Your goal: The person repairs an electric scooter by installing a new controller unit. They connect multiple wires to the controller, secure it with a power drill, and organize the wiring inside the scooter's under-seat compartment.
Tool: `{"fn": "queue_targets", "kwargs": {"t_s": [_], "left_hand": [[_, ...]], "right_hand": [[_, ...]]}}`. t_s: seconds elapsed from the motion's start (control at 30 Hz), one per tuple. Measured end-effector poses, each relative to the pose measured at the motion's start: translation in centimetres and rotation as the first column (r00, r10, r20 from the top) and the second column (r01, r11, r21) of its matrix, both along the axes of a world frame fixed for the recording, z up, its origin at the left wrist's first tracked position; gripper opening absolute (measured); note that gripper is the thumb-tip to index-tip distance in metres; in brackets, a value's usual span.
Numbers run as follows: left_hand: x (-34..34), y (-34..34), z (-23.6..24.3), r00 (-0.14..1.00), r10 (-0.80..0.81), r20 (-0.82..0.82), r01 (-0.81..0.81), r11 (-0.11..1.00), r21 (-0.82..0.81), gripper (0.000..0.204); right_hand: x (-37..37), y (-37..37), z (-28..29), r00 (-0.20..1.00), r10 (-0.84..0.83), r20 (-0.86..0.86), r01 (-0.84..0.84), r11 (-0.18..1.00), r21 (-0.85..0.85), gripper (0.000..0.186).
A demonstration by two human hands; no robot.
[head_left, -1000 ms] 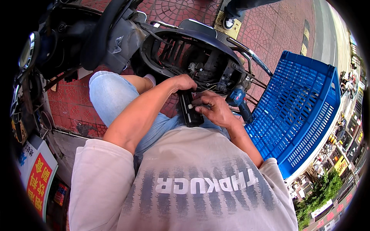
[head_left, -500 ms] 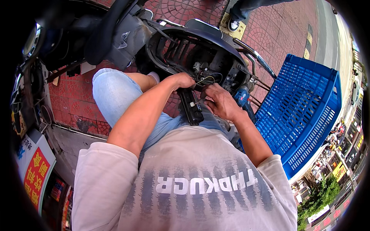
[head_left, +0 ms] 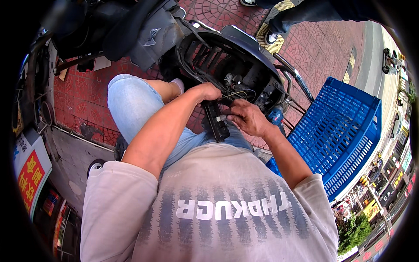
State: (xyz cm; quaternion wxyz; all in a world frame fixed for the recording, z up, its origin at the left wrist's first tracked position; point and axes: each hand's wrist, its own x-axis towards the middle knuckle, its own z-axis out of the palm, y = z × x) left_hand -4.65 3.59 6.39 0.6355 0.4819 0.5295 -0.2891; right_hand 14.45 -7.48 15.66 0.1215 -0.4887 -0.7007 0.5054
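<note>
My left hand [head_left: 208, 91] is closed over the upper end of a long black unit [head_left: 217, 126] resting at my lap. My right hand [head_left: 248, 118] pinches a small white connector [head_left: 220, 118] at that unit's right side. Thin wires [head_left: 238, 93] run between the unit and the open body of a dark scooter [head_left: 262, 59], whose inside shows black ribs, cables and fittings. The tips of my fingers are partly hidden.
A blue power drill [head_left: 276, 115] is behind my right hand, beside a large blue slatted crate [head_left: 331, 131]. Another person's leg [head_left: 288, 19] stands on a yellow strip beyond the scooter. A shop sign [head_left: 28, 170] is at lower left, and a road [head_left: 372, 61] lies far right.
My right hand has shifted slightly right and up since the earliest frame, still at the unit. The other person's leg reaches further into view, and a second shoe now shows at the top.
</note>
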Motion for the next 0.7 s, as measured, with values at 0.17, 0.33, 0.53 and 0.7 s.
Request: {"fn": "queue_targets", "kwargs": {"t_s": [0.17,0.33,0.53,0.7], "left_hand": [[-0.8,-0.2,-0.6,0.999,0.027,0.031,-0.028,0.999,0.026,0.043],[-0.4,0.0,-1.1,1.0,0.006,-0.026,-0.005,0.999,0.042,0.045],[-0.1,0.3,-0.9,0.999,-0.047,0.027,0.045,0.996,0.074,0.044],[0.1,0.7,0.0,0.997,-0.076,-0.009,0.077,0.992,0.098,0.047]], "right_hand": [[-0.4,0.7,0.0,0.995,0.074,0.074,-0.076,0.997,0.027,0.017],[-0.4,1.0,-0.4,1.0,0.009,-0.016,-0.01,0.996,-0.091,0.016],[0.0,1.2,-1.3,1.0,-0.014,-0.02,0.008,0.961,-0.275,0.019],[-0.2,1.2,-1.0,0.995,-0.058,-0.081,0.043,0.983,-0.177,0.018]]}}
